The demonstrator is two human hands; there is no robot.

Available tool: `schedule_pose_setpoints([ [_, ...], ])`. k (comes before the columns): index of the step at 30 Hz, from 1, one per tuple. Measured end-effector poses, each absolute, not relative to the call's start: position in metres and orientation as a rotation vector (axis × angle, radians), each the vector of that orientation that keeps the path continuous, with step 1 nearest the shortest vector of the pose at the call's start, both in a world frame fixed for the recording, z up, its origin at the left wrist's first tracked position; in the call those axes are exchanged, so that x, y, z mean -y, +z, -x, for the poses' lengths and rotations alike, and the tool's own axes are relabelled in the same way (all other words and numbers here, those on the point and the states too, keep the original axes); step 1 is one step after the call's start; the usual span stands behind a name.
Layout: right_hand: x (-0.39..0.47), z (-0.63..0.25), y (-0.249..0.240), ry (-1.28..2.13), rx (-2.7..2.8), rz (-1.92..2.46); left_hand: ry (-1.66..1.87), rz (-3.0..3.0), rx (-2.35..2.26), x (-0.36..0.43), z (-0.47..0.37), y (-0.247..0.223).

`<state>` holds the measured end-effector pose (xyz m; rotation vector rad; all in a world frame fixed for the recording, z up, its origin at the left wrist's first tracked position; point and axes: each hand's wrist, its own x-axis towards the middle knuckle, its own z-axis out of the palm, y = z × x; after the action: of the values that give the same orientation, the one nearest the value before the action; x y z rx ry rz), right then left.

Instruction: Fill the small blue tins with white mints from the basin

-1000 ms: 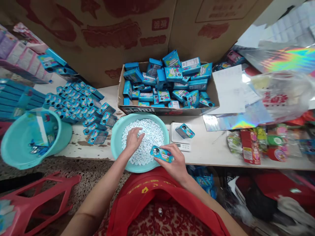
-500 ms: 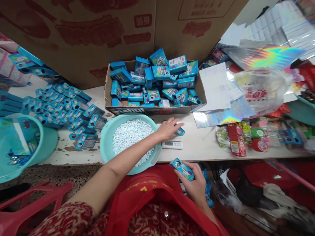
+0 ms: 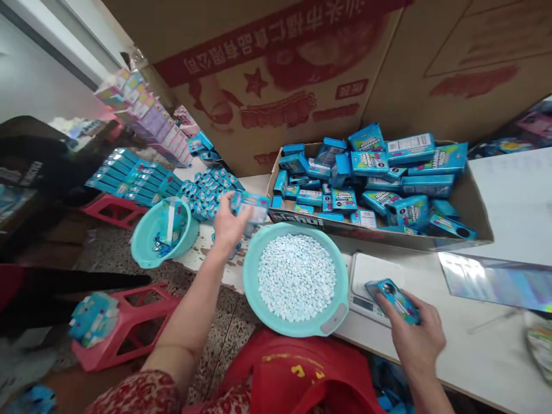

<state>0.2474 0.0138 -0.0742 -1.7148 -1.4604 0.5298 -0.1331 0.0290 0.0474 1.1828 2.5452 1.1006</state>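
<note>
My left hand [image 3: 230,229] grips a small blue candy box [image 3: 252,201], smeared by motion, between the rows of blue boxes [image 3: 209,187] and the big carton of boxes. In my right hand [image 3: 420,339] another blue candy box [image 3: 399,303] is held tilted, its round dark opening upward, over the front of the small white scale [image 3: 377,270]. Between my hands stands a turquoise basin [image 3: 248,270] filled with pale blue candies [image 3: 297,276]. Behind it, a low cardboard box [image 3: 366,233] holds many blue candy boxes in a loose heap.
A tall brown carton [image 3: 302,75] walls off the back. At left, a turquoise bucket [image 3: 140,247] holds small blue pieces, near a red stool [image 3: 142,328]. A shiny sheet [image 3: 495,282] lies at right on the white table [image 3: 474,351].
My left hand has swung left from above the scale, carrying a candy box past the basin. My right hand keeps its box, now near the scale. The view has turned left.
</note>
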Motion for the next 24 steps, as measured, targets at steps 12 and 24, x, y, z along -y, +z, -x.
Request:
schedule_pose_setpoints([
  [12,0.002,-0.281,-0.082,0.65,1.348,1.799,0.737,-1.091,-2.621,-0.148,0.25,-0.056],
  [24,-0.007,-0.288,-0.083,0.595,1.281,1.77,0.978,-1.745,-2.177,-0.027,0.125,-0.06],
])
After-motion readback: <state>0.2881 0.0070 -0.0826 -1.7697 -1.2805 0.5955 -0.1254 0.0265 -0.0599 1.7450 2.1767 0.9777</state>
